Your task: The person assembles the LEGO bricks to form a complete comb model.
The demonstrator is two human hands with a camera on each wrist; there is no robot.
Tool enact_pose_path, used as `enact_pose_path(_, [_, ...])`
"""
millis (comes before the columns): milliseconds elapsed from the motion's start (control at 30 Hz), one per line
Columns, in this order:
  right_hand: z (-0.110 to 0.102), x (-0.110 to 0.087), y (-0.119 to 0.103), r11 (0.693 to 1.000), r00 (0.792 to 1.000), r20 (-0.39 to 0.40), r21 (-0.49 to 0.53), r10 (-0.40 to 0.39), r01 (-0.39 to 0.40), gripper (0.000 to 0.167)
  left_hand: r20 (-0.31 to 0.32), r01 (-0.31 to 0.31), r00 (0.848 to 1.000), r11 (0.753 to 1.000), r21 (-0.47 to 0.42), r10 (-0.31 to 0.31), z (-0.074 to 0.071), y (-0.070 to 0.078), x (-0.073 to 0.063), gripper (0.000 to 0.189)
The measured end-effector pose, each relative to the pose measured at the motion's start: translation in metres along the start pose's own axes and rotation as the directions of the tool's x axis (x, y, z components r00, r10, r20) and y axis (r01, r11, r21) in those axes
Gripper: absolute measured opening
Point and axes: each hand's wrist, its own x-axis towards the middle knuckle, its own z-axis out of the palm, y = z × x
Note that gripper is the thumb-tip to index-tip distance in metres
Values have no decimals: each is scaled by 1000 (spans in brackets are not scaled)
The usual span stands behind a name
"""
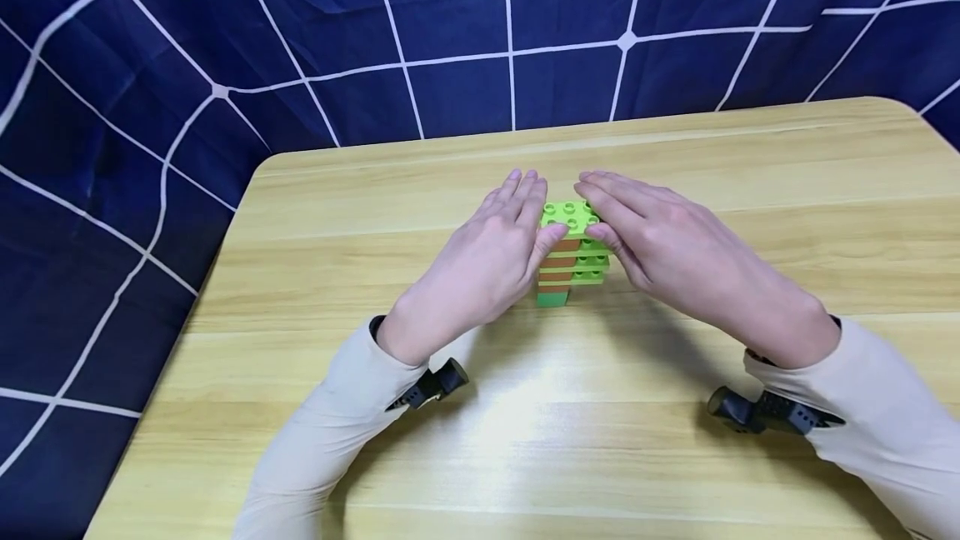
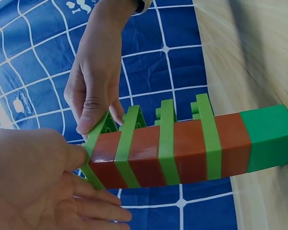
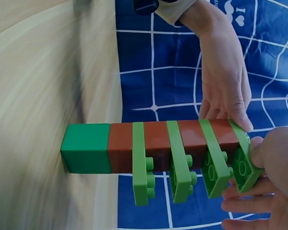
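Note:
A tower of toy building bricks stands upright on the table, with a dark green brick [image 1: 552, 299] at its foot. Above it, reddish-brown bricks [image 2: 189, 148] alternate with light green studded plates [image 3: 140, 172], which jut out to the right. My left hand [image 1: 480, 261] is at the left of the top light green plate [image 1: 568, 211], thumb on its front edge and fingers stretched along the far side. From the right, my right hand [image 1: 667, 236] pinches the same plate's other end, thumb in front and fingers behind.
The tower stands on a pale wood-grain table [image 1: 337, 407]. A dark blue cloth [image 1: 450, 15] with white grid lines hangs behind it and at the left. Black wrist cameras [image 1: 435, 384] stick out below both sleeves, close over the table.

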Motion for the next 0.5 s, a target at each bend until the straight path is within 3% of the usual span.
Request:
enact_pose_path(267, [1, 7, 7, 998, 999, -27, 48, 36, -35, 41, -67, -18, 998, 995, -102, 11, 6, -9, 9, 60])
enact_pose_path(500, [7, 3, 14, 997, 994, -108, 74, -22, 30, 51, -138, -64, 990, 965, -256, 29, 14, -16, 14, 54])
